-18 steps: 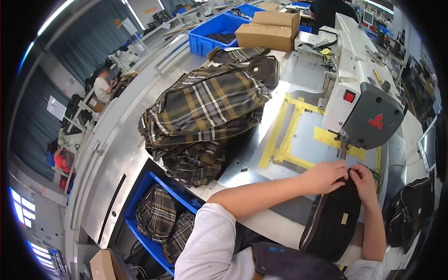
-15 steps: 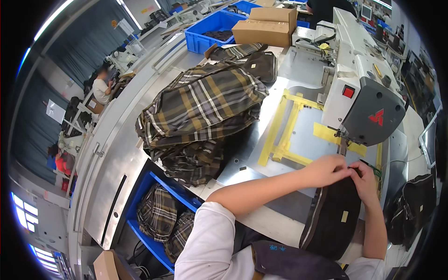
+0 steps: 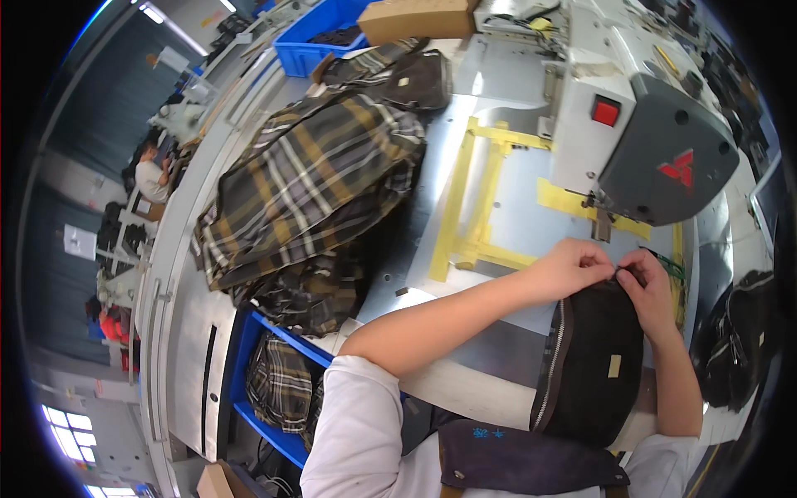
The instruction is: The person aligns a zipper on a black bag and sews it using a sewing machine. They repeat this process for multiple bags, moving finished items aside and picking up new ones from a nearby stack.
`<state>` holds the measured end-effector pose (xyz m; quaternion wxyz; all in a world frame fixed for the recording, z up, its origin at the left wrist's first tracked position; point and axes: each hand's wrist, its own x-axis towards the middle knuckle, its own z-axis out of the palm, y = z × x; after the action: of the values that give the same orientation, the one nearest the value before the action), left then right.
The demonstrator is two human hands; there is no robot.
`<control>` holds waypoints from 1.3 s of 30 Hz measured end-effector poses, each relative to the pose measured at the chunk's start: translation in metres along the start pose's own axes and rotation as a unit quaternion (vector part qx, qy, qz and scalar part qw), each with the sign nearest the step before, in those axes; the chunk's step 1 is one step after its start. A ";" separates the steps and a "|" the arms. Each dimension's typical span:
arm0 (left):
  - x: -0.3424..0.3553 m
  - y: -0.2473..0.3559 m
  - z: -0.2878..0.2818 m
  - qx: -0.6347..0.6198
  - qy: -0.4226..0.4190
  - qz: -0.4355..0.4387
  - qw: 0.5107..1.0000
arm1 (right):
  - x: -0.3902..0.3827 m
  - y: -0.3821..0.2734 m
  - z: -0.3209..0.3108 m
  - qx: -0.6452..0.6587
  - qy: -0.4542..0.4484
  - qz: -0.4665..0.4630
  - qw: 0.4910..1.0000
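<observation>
- The black bag (image 3: 591, 357) lies at the near edge of the counter (image 3: 515, 207), right in front of the person, its top edge just below the needle end of the sewing machine (image 3: 643, 124); a metal zipper (image 3: 551, 365) runs down its left side.
- The left hand (image 3: 569, 267) is closed, fingertips pinching the bag's top edge.
- The right hand (image 3: 652, 286) is pinched on the same edge, just beside the left, the two nearly touching.
- Yellow tape strips (image 3: 473, 199) mark the counter left of the machine.
- Further left a pile of brown plaid bags (image 3: 307, 183) fills the middle of the counter.
- Toward the far edge sit a blue bin (image 3: 320, 37) and a cardboard box (image 3: 415, 18).
- Below the counter's left edge, another blue bin (image 3: 274, 390) holds more plaid pieces.
- Another person (image 3: 152, 176) works far off to the left.
</observation>
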<state>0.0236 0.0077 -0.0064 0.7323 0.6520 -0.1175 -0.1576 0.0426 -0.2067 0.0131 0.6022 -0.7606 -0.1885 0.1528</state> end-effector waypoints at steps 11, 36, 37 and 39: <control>-0.004 0.018 0.001 -0.008 0.005 -0.062 0.998 | 0.001 -0.015 0.001 0.010 -0.027 -0.021 0.999; -0.013 0.021 0.012 0.075 0.084 0.007 0.994 | -0.004 -0.038 0.006 -0.358 0.018 -0.293 0.886; -0.014 0.021 0.012 0.079 0.086 0.011 0.993 | -0.006 -0.038 0.006 -0.370 0.018 -0.300 0.879; -0.014 0.020 0.012 0.080 0.082 0.011 0.993 | -0.013 -0.038 0.005 -0.393 0.017 -0.312 0.865</control>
<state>0.0076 0.0038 0.0158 0.6867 0.7178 -0.0764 -0.0851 0.0244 -0.2007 0.0494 0.2725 -0.8381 -0.4503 -0.1432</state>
